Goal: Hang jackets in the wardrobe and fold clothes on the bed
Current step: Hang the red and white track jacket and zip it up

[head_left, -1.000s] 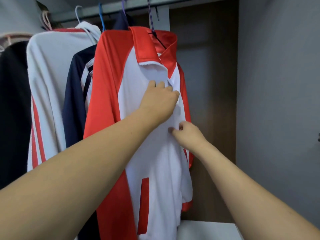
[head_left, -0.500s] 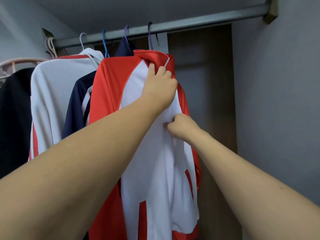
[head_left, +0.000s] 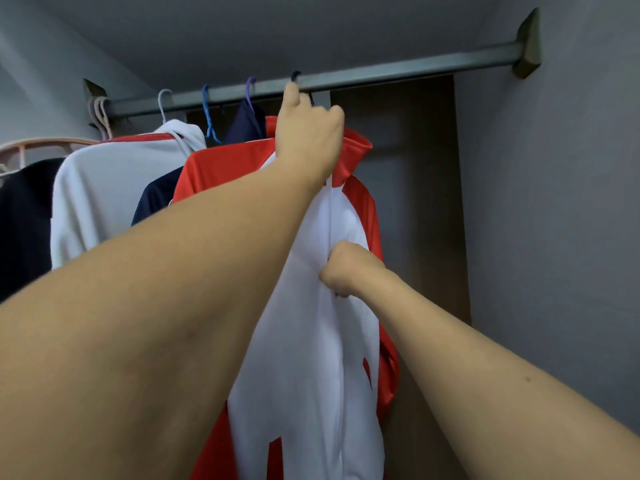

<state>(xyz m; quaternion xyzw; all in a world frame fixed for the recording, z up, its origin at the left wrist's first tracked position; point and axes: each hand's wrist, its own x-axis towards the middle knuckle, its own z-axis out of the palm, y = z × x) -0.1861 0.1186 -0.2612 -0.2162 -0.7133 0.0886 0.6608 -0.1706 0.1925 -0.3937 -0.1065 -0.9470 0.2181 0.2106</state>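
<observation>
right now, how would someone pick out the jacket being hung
Look along the grey rail to its rightmost hanger. The jacket there has a white front with red shoulders and collar, unlike the navy, white and black garments to its left; both hands grip it.

Location: inside my wardrobe at home, a bedroom clothes closet. Evidence: grey metal hanging rail [head_left: 398, 69] spanning plain grey side walls, fixed at the right end by a bracket [head_left: 527, 43]; brown back panel [head_left: 394, 188] behind. Stock on rail, left to right: spare pink hangers [head_left: 98, 116], black garment [head_left: 24, 220], white hooded jacket [head_left: 114, 188], navy jacket [head_left: 152, 199], red-and-white zip jacket [head_left: 311, 341]. Hanger hooks in white, blue, purple and dark colours sit over the rail.
</observation>
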